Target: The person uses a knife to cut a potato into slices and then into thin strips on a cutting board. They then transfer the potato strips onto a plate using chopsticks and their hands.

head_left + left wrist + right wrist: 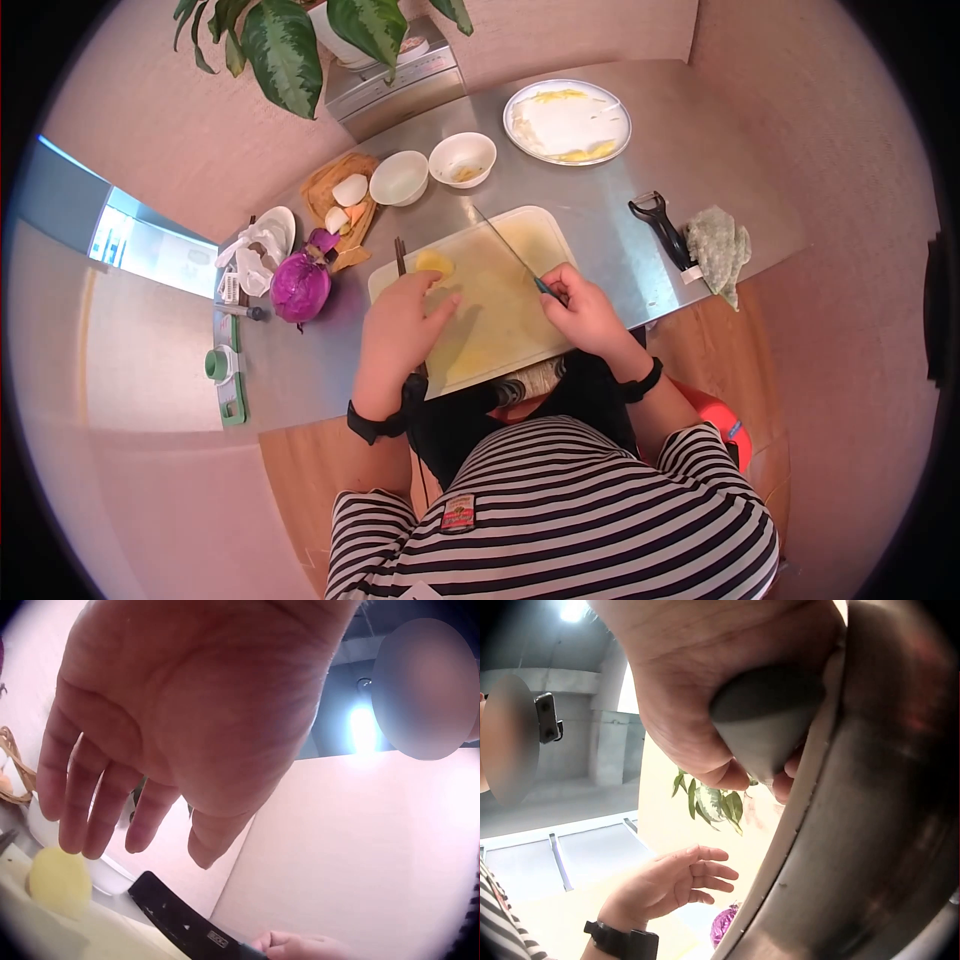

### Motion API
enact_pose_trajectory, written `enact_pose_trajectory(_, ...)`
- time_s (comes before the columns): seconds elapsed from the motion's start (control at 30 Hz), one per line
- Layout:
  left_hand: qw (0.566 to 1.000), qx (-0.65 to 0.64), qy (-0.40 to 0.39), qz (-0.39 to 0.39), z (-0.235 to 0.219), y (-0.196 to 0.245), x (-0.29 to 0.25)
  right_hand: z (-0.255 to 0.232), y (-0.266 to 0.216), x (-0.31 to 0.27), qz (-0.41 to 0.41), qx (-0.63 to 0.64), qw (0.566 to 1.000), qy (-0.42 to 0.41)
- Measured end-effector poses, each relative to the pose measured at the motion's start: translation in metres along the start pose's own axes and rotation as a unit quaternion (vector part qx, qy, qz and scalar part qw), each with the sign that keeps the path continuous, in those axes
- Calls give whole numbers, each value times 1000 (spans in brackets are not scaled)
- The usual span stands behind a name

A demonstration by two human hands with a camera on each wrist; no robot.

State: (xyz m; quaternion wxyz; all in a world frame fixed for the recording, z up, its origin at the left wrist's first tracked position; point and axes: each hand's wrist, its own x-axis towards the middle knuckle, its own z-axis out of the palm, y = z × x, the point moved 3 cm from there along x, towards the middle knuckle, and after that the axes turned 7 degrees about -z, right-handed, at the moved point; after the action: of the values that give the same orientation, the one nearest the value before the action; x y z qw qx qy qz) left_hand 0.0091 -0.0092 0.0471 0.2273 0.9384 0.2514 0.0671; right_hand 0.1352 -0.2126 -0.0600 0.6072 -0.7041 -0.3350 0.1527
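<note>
On the cream cutting board sits a rounded yellow piece, like a peeled potato, near the far left edge. My left hand hovers by it, fingers loosely extended and holding nothing. The left wrist view shows the fingertips just above the potato and the palm bare. My right hand, at the board's right edge, grips a kitchen knife by its handle, the blade slanting across the board toward the far side. Seen from the right wrist, the dark handle end pokes out of the curled fingers.
Left of the board are a purple cabbage and a wooden board with peeled pieces. Two white bowls and a plate with yellow food stand behind. To the right lie a black peeler and a crumpled cloth.
</note>
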Motion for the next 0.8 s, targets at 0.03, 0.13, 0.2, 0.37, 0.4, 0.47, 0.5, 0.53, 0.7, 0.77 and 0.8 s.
enact_pose_trajectory(0.03, 1000, 0, 2, -4, -2, -5, -1, 1, 3, 1, -1, 1, 1000, -4)
enact_pose_trajectory(0.13, 999, -20, 42, -19, -1, -33, -5, 3, 11, 1, -1, 1, 1000, -9)
enact_pose_trajectory(0.2, 994, -32, 98, 24, 0, -51, -7, 4, 10, 3, 14, -15, 1000, -21)
enact_pose_trajectory(0.37, 996, -22, 89, -7, 7, -75, -14, 6, -12, 1, 3, -139, 990, -25)
enact_pose_trajectory(0.4, 995, -27, 95, -19, 7, -78, -14, 8, -14, 0, -2, -173, 985, -17)
enact_pose_trajectory(0.47, 994, -44, 69, -67, 2, -70, -11, 11, -22, 0, -26, -219, 975, -20)
enact_pose_trajectory(0.5, 992, -59, 40, -108, 1, -67, -7, 12, -25, 0, -47, -263, 964, -14)
enact_pose_trajectory(0.53, 991, -62, 47, -113, 4, -70, 0, 14, -26, 0, -54, -264, 963, -21)
enact_pose_trajectory(0.7, 995, 34, 79, 55, 10, -56, 29, 20, -33, -5, -92, -333, 938, -18)
enact_pose_trajectory(0.77, 995, 45, 62, 65, 23, -61, 44, 22, -38, -8, -110, -345, 932, -22)
enact_pose_trajectory(0.8, 994, 58, 38, 80, 25, -57, 49, 23, -40, -9, -121, -356, 926, -22)
